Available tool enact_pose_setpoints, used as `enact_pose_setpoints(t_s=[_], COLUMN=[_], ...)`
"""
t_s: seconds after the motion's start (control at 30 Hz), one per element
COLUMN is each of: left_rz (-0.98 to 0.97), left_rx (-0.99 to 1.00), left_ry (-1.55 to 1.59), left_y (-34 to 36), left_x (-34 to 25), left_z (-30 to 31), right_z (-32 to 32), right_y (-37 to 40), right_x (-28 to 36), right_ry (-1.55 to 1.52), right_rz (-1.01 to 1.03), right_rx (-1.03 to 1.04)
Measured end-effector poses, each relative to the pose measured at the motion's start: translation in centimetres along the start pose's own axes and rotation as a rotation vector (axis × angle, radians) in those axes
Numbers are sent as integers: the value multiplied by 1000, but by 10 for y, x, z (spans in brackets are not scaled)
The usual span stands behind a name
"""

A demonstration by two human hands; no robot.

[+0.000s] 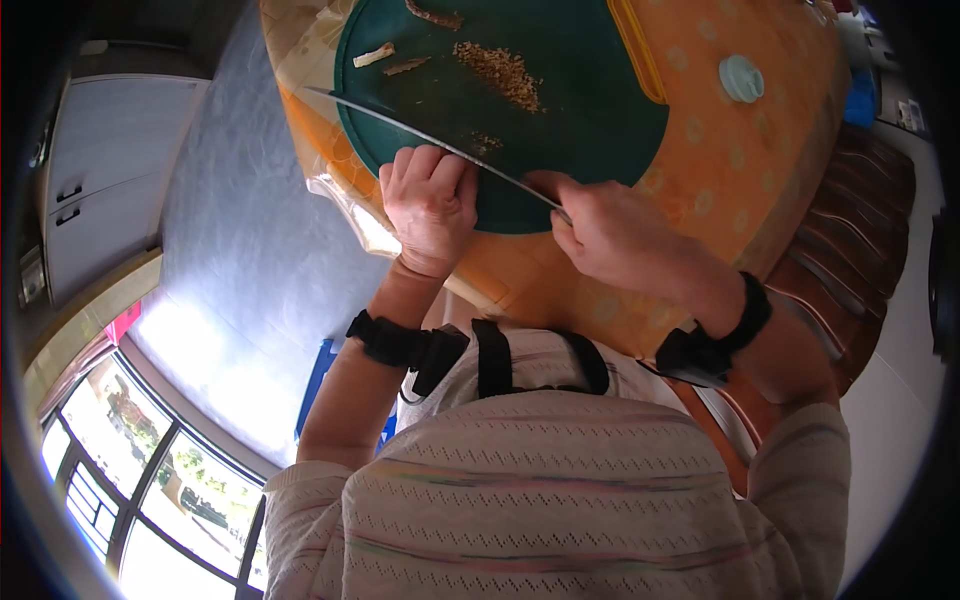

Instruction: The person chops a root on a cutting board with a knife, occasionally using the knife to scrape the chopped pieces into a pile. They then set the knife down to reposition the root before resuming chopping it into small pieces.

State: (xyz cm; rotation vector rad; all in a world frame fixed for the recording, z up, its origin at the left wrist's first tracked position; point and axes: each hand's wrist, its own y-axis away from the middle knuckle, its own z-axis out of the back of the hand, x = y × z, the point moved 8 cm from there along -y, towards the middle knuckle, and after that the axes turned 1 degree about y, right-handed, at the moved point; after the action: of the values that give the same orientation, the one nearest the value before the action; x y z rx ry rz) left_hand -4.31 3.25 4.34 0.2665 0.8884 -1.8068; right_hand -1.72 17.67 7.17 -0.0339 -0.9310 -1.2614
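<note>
My right hand [615,230] is closed around the handle of a long knife [420,133], whose blade reaches to the upper left over a round green cutting board [600,130]. Beside the blade, at the board's near edge, my left hand [430,210] has its fingers curled down; whatever lies under them is hidden. A heap of chopped brown bits [500,72] lies beyond the knife, with a few crumbs [487,143] close to the blade. Farther up the board are a pale dried piece [374,55], a thin brown strip [407,66] and a larger brown piece [433,14].
An orange patterned tablecloth [700,150] covers the table under the board. To the right stands a pale green lidded object [741,78]. A brown slatted wooden seat [850,250] is beside the table, and a white cabinet [120,150] is at far left.
</note>
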Motion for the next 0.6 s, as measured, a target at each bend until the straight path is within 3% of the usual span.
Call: enact_pose_setpoints(t_s=[0.27,0.6], left_rz=[-11,43], left_rx=[4,-33], left_ry=[-16,44], left_y=[1,3], left_x=[-2,1], left_z=[-2,0], right_z=[-7,0], right_y=[0,9], right_x=[-12,-10], right_ry=[3,-86], right_rz=[27,-32], right_rx=[-128,-26])
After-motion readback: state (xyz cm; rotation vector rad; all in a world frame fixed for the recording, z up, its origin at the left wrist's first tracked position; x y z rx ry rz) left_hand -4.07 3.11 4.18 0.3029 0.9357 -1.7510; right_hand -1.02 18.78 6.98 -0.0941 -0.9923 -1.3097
